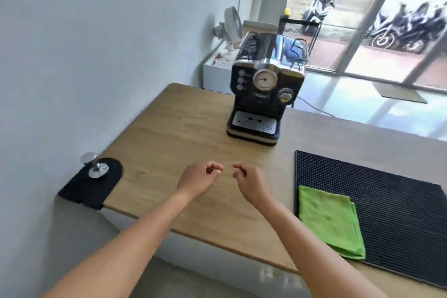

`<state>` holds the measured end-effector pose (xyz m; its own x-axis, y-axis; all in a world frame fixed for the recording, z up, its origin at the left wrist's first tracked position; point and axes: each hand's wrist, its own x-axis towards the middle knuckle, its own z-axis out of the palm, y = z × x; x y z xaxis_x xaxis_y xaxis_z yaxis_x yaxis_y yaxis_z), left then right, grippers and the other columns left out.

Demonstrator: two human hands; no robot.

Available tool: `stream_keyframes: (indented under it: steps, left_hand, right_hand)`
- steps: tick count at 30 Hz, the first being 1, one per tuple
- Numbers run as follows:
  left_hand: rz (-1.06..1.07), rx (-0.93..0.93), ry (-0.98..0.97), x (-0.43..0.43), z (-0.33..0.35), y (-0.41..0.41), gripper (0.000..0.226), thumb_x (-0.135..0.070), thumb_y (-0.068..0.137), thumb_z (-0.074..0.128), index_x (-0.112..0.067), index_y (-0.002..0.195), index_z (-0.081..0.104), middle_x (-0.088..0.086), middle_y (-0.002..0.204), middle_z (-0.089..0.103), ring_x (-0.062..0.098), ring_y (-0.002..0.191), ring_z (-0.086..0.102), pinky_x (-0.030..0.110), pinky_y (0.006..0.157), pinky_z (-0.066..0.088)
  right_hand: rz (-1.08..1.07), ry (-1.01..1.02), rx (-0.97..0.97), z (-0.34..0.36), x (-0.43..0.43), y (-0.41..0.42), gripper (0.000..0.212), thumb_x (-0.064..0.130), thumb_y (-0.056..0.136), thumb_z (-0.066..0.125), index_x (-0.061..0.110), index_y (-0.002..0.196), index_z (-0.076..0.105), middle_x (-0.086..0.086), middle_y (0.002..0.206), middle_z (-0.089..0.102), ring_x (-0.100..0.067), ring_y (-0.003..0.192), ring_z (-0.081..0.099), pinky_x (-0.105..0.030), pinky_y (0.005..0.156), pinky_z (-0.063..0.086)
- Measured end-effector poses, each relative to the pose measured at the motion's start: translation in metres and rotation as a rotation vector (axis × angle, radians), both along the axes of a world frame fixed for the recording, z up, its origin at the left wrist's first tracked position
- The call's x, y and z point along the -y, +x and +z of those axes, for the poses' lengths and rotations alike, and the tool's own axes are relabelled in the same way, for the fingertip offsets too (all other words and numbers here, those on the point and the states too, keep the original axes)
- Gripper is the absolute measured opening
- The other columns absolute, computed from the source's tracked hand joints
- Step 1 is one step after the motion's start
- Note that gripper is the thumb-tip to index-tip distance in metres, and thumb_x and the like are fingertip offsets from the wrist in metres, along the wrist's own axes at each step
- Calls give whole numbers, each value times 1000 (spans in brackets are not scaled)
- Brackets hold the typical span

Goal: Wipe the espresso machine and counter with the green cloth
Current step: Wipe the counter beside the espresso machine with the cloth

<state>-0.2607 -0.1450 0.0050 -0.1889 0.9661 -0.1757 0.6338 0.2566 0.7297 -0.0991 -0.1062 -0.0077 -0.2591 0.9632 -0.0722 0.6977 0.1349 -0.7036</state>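
Note:
A black and chrome espresso machine [265,89] with a round gauge stands at the back of the wooden counter [169,133]. The green cloth [331,220] lies folded on the near left corner of a black rubber mat [387,201], to the right of my hands. My left hand [199,178] and my right hand [250,182] hover side by side over the middle of the counter. Both have the fingers curled in and hold nothing. The right hand is roughly a hand's width left of the cloth.
A metal tamper [93,164] stands on a black tamping mat [94,181] at the counter's left corner, against the white wall. A small white fan [231,24] and a white box sit behind the machine. Glass panes at the right show parked motorbikes.

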Motion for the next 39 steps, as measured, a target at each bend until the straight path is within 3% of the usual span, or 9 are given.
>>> stream_keyframes:
  steps: [6,12,18,20,23,27,30,34,39]
  left_hand:
    - [-313,-78,-43,-61,-8,116,22,-39,82,61,-34,102,70,-11,102,70,7,92,65,24,83,50]
    - [-541,-355,-54,-88,-24,207,54,-55,81,60,-34,131,54,4,129,51,23,125,46,37,104,41]
    - [-538,-474,-10,-89,-40,244,35,-49,80,66,-32,110,61,1,121,51,22,120,47,35,95,44]
    - [-524,-450,-11,-88,-40,247,29,-46,79,69,-31,101,60,1,117,52,21,116,48,35,93,44]
    - [-562,-388,12,-89,-38,248,20,-36,79,71,-30,94,60,-2,111,56,19,108,53,33,87,47]
    - [-603,-245,38,-80,-35,237,16,-22,78,68,-31,89,59,-4,100,66,18,93,63,30,78,52]
    - [-548,-77,7,-73,-32,214,21,-18,72,64,-30,88,60,-5,87,66,16,83,64,33,75,55]
    - [-444,255,-135,-68,-22,169,32,-16,74,67,-27,103,60,-1,78,61,14,65,64,28,56,56]
    - [-293,270,-145,-74,-30,86,37,-19,78,66,-26,114,59,-4,76,58,11,66,60,30,62,57]
  right_hand:
    - [-332,174,261,-16,-25,130,28,20,93,53,25,116,68,-5,112,65,-30,110,56,-40,89,43]
    - [-461,117,483,-23,-15,223,39,30,95,52,29,135,53,1,146,42,-18,136,36,-45,104,29]
    - [-448,-36,599,-39,4,263,47,37,99,45,24,144,39,-3,161,18,-18,148,15,-45,112,21]
    - [-461,-2,562,-44,9,266,38,35,97,49,24,133,49,-1,156,31,-17,144,25,-41,110,22]
    - [-490,112,533,-46,12,264,21,30,93,56,27,114,57,5,124,56,-17,120,48,-35,99,28]
    - [-535,174,453,-40,16,252,19,15,88,59,27,103,59,7,103,61,-19,102,56,-35,91,33]
    - [-589,117,236,-34,16,231,23,9,90,54,23,107,58,1,108,59,-25,98,60,-40,88,44]
    - [-566,92,82,-23,8,197,28,10,93,53,22,118,58,-1,116,61,-26,102,61,-37,87,47]
    - [-419,79,192,-27,-2,116,47,18,94,56,23,139,45,-4,133,50,-26,122,52,-39,100,42]
